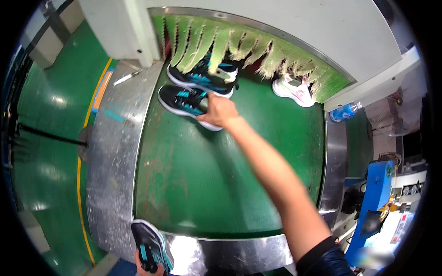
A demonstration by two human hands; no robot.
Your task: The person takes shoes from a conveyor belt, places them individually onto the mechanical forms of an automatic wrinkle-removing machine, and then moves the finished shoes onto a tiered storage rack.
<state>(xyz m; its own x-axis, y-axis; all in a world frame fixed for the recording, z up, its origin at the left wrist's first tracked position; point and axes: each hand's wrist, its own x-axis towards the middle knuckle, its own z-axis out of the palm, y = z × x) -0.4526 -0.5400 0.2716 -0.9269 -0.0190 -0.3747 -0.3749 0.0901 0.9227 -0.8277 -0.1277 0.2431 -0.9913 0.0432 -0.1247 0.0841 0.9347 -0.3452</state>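
The right hand [220,111] pinches the heel end of a black-and-teal sneaker [180,98] lying just to its left, probably light, soft-uppered and stiff-soled, so best gripped there, while the left hand [143,271] clasps a matching sneaker [148,241] at the heel.

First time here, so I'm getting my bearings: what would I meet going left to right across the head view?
Yellow painted floor line, black-and-teal shoe in the left hand, bare right hand, white-and-pink shoe, blue-and-clear plastic bottle.
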